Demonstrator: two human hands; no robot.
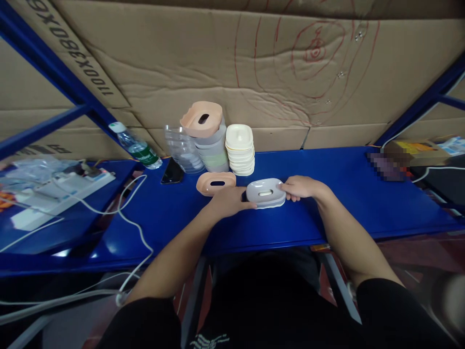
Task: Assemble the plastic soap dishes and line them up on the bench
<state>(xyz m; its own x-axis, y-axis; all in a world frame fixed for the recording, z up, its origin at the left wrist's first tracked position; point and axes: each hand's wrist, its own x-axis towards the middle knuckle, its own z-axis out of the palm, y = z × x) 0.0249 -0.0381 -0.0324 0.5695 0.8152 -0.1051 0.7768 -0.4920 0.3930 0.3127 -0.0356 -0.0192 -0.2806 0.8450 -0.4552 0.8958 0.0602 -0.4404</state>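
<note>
A grey plastic tray-like piece (266,198) with rounded corners and an oblong slot rests on the blue table in front of me. At its left end, my left hand (230,199) has the thumb along the near edge and the fingers behind it. Gripping the right end is my right hand (302,187), its thumb over the rim and its fingers curled below. A peach slotted piece (203,184) lies just beyond my left hand, partly covered by it. Behind stand a stack of cream lids (240,150) and a stack of grey containers (214,152), topped by another peach piece (202,127).
Clear plastic cups (183,150), a dark phone (172,171) and a water bottle (136,147) stand or lie to the left. Farther left is a power strip (61,201) with white cables (134,223). A cardboard wall (203,58) closes off the back.
</note>
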